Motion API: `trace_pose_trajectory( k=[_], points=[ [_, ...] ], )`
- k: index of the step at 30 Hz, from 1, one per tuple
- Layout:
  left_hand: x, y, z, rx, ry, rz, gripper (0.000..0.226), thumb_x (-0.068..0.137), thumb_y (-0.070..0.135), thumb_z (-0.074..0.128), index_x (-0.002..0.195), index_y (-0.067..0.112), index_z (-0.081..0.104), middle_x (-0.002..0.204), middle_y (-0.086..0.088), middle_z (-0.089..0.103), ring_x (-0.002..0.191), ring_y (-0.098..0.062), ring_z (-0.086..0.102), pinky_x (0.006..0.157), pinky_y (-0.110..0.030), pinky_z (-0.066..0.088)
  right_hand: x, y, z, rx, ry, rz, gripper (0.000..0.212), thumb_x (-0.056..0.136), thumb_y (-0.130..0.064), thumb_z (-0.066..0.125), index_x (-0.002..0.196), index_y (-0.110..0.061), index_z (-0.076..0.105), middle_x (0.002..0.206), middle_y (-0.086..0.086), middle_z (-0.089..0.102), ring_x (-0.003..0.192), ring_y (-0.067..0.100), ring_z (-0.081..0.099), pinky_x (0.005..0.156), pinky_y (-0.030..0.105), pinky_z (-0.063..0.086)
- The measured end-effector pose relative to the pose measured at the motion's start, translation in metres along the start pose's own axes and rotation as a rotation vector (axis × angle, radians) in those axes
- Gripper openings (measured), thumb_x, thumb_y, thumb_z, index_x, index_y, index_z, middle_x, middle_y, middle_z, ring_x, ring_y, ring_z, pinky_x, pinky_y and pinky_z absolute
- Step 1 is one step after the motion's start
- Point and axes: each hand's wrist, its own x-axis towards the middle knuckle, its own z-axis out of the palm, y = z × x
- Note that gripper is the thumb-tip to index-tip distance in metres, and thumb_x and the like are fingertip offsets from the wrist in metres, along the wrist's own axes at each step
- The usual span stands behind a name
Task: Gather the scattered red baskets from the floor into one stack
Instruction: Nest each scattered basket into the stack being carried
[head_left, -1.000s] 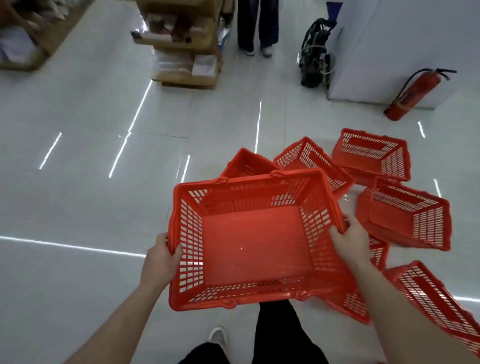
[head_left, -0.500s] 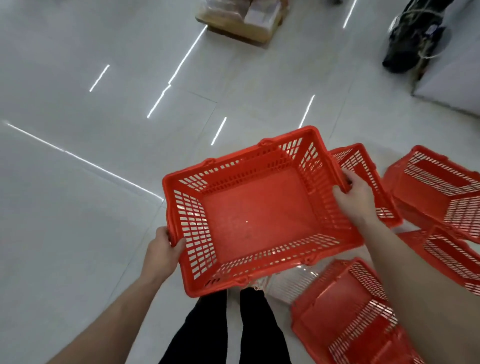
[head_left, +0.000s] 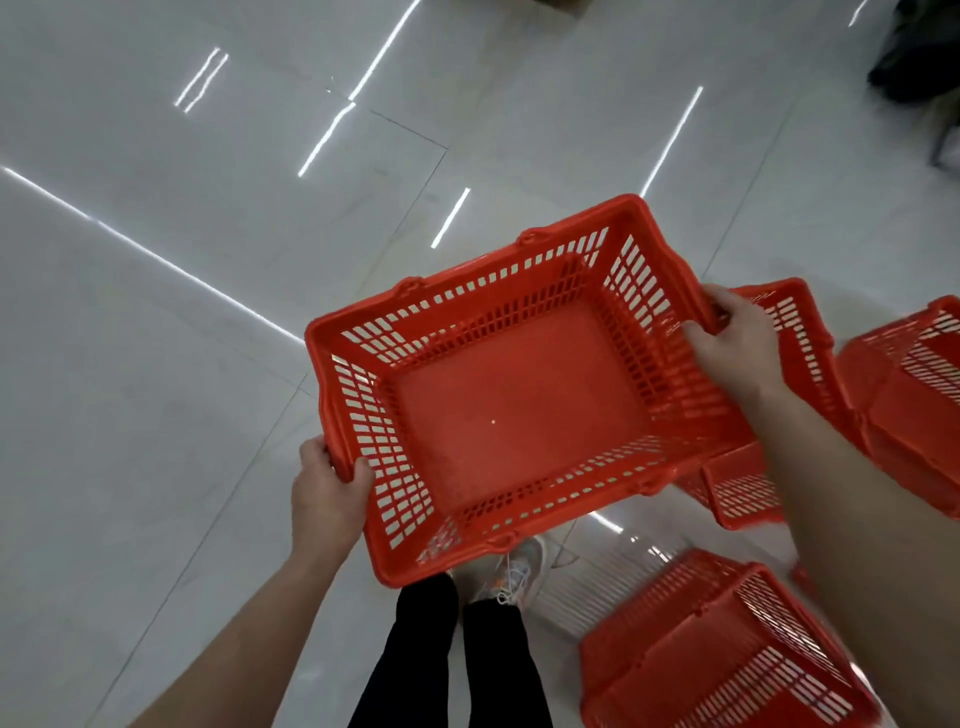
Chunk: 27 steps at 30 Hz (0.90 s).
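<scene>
I hold an empty red basket (head_left: 519, 410) in the air above the white floor, its opening facing me. My left hand (head_left: 324, 488) grips its near-left rim and my right hand (head_left: 730, 338) grips its far-right rim. Other red baskets lie on the floor to the right: one tipped basket (head_left: 784, 322) behind my right hand, another basket (head_left: 914, 405) at the right edge, and a third basket (head_left: 717, 654) on its side at the lower right.
Glossy white floor tiles (head_left: 182, 364) stretch to the left and ahead. My legs in black trousers (head_left: 447, 654) and a light shoe (head_left: 514, 571) show below the held basket. A dark bag (head_left: 914, 52) sits at the top right corner.
The view has swung left and down, so the scattered baskets slid to the right edge. The held basket stays in both hands and has turned slightly.
</scene>
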Motion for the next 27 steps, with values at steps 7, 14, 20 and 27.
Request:
trace_pose_trajectory(
  k=[7, 14, 20, 27],
  points=[
    [-0.013, -0.013, 0.012, -0.067, -0.087, -0.023, 0.033, 0.092, 0.03, 0.069, 0.115, 0.027, 0.045, 0.098, 0.023, 0.06, 0.081, 0.002, 0.065, 0.061, -0.017, 0.053, 0.022, -0.002, -0.004, 0.014, 0.016, -0.03, 0.047, 0.077, -0.021, 0.062, 0.124, -0.02, 0.065, 0.101, -0.011, 0.065, 0.077, -0.022, 0.055, 0.074, -0.006, 0.034],
    [-0.001, -0.046, 0.039, -0.037, -0.229, -0.16, 0.034, 0.093, 0.02, 0.067, 0.118, 0.02, 0.044, 0.096, 0.015, 0.061, 0.085, -0.005, 0.064, 0.066, -0.022, 0.052, 0.022, -0.013, 0.04, -0.066, -0.123, 0.087, 0.049, 0.083, -0.017, 0.061, 0.132, -0.017, 0.057, 0.113, 0.001, 0.066, 0.102, 0.021, 0.063, 0.091, 0.03, 0.045],
    [0.022, -0.063, 0.057, 0.129, -0.426, -0.176, 0.064, 0.09, 0.035, 0.07, 0.14, 0.011, 0.039, 0.114, 0.0, 0.066, 0.092, -0.017, 0.067, 0.081, -0.032, 0.049, 0.017, 0.003, 0.084, -0.39, -0.205, 0.313, 0.081, 0.084, -0.034, 0.066, 0.151, -0.014, 0.026, 0.144, 0.026, 0.037, 0.129, 0.047, 0.039, 0.106, 0.053, 0.036],
    [0.021, -0.014, 0.027, 0.429, -0.481, 0.005, 0.085, 0.085, 0.051, 0.067, 0.153, 0.017, 0.029, 0.147, -0.003, 0.048, 0.126, -0.023, 0.053, 0.1, -0.043, 0.047, -0.045, -0.008, 0.047, -0.436, -0.302, 0.432, 0.077, 0.083, -0.042, 0.066, 0.148, -0.015, 0.035, 0.145, 0.019, 0.04, 0.129, 0.043, 0.038, 0.099, 0.052, 0.04]
  ],
)
